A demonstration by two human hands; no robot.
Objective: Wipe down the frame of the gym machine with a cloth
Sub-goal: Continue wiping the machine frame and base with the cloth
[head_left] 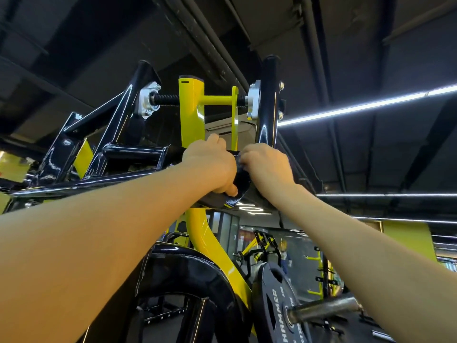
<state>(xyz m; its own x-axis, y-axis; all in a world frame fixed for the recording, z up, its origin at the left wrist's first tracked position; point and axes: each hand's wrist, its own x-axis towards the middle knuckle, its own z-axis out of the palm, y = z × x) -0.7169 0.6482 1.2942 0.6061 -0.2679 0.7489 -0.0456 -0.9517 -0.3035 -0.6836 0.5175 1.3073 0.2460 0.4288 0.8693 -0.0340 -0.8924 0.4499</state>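
Note:
The gym machine has a yellow upright point(190, 115) and glossy black frame bars point(133, 154), seen from below. Both my arms reach up to where a black bar meets the yellow post. My left hand point(212, 164) grips round the bar's end, fingers and thumb curled, with a dark grey cloth point(210, 200) bunched under its palm. My right hand point(268, 167) is close beside it, its fingertips pinching the dark cloth's upper edge. Most of the cloth is hidden by the hands.
A second black upright point(268, 95) with a silver bearing plate stands right of the yellow post. Below are a black curved pad point(188, 273) and a black weight plate point(274, 300) on a steel sleeve point(321, 309). Other yellow racks stand further back.

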